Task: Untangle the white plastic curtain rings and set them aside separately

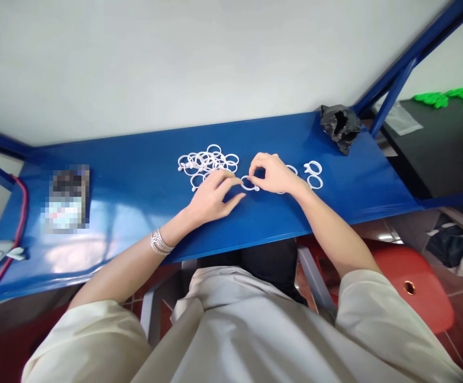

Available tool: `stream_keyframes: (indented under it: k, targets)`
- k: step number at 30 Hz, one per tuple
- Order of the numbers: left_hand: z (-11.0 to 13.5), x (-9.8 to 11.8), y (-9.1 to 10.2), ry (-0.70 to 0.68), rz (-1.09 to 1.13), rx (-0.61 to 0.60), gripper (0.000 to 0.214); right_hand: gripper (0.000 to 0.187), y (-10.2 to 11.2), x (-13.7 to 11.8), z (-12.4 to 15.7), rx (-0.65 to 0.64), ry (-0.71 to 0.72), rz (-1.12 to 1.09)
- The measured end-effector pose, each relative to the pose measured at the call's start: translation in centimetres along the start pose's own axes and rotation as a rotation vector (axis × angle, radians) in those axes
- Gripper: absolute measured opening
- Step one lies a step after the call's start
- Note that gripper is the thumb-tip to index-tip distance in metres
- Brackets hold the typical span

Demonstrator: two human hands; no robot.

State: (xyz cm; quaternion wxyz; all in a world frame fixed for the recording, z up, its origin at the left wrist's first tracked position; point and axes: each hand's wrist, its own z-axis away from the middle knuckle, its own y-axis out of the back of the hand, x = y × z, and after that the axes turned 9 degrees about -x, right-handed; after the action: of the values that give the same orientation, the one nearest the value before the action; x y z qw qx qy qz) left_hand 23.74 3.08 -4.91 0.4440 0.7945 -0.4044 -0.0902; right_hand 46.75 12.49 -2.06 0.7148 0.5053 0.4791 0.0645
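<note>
A single white plastic ring (249, 184) is lying between the two hands, just off the blue tabletop (135, 181) or resting on it; the view is not showing which. The right hand (274, 174) is sitting closer to it: its fingers (261, 171) are curling down and pinching together on the ring's right rim. The left hand (214, 198) is reaching in from the other side with its fingers (231, 182) stretched out and spread apart, forefinger tip touching the ring's left rim while the thumb is hanging lower, clear of it. So the ring is lying to the right of the left fingertips and to the left of the right ones, its face turned mostly upward, with no long axis to speak of. A heap of white rings (207, 159) is lying just beyond the left hand, and a few loose rings (314, 174) are lying beyond the right wrist, partly hidden by it. The pinching fingers are covering part of the rim, so any gap or clasp in the held ring is too small to make out. A crumpled black bag (340, 126) is sitting well apart, at the far right.
</note>
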Motion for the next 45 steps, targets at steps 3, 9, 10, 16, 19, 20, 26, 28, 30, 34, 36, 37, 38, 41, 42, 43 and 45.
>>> stream_keyframes:
  k: [3,9,10,16,19,20,26,28,30,34,36,37,38,41,42,43,45]
  targets:
    - [0.1,0.6,-0.5,-0.049,0.033,-0.067,0.02,0.011,-0.9,-0.6,-0.3,0.002,0.066,-0.04]
    - [0.3,0.2,-0.7,0.029,0.172,-0.112,0.005,0.007,-1.5,-0.5,-0.3,0.111,0.194,-0.153]
    - [0.2,0.1,-0.6,0.053,0.197,-0.086,0.005,0.008,-1.4,-0.6,-0.3,0.15,0.227,-0.171]
    - [0.0,-0.5,-0.4,0.112,0.294,0.013,0.005,0.05,-1.4,-1.1,-0.2,0.015,0.292,-0.377]
    - [-0.1,-0.4,-0.2,0.127,0.347,-0.052,0.008,0.076,-1.7,-1.3,-0.1,-0.11,0.169,-0.562]
    - [-0.1,-0.3,-0.1,0.129,0.381,-0.088,0.01,0.08,-1.8,-1.4,-0.1,-0.115,0.144,-0.574]
    - [-0.6,0.5,0.7,0.169,0.65,-0.308,0.033,0.09,-3.0,-2.8,-0.3,-0.129,0.137,-0.649]
    - [-0.7,0.5,0.9,0.196,0.751,-0.318,0.043,0.091,-3.6,-3.1,-0.6,-0.132,0.143,-0.74]
    - [-0.6,0.4,0.9,0.229,0.839,-0.305,0.051,0.091,-4.0,-3.2,-0.8,-0.119,0.157,-0.804]
    - [-0.3,-0.1,0.6,0.318,0.912,-0.23,0.054,0.087,-3.5,-2.4,-0.9,-0.085,0.204,-0.884]
    - [-0.2,-0.2,0.5,0.368,0.932,-0.154,0.051,0.072,-2.8,-2.0,-0.8,-0.037,0.238,-0.848]
    - [-0.2,-0.3,0.4,0.386,0.94,-0.111,0.049,0.061,-2.6,-1.8,-0.7,0.002,0.253,-0.799]
    - [-0.2,-0.3,0.3,0.398,0.941,-0.065,0.048,0.052,-2.4,-1.8,-0.6,0.042,0.266,-0.735]
    - [-0.3,-0.3,0.0,0.402,0.899,0.063,0.041,0.058,-2.6,-1.9,-0.4,0.119,0.283,-0.577]
    - [-0.3,-0.2,0.0,0.403,0.877,0.092,0.039,0.06,-2.9,-2.0,-0.4,0.127,0.285,-0.552]
    - [-0.3,-0.2,-0.1,0.408,0.856,0.115,0.037,0.061,-3.3,-2.0,-0.4,0.137,0.288,-0.537]
    - [-0.3,-0.1,-0.4,0.432,0.828,0.132,0.036,0.057,-4.0,-2.1,-0.5,0.176,0.297,-0.506]
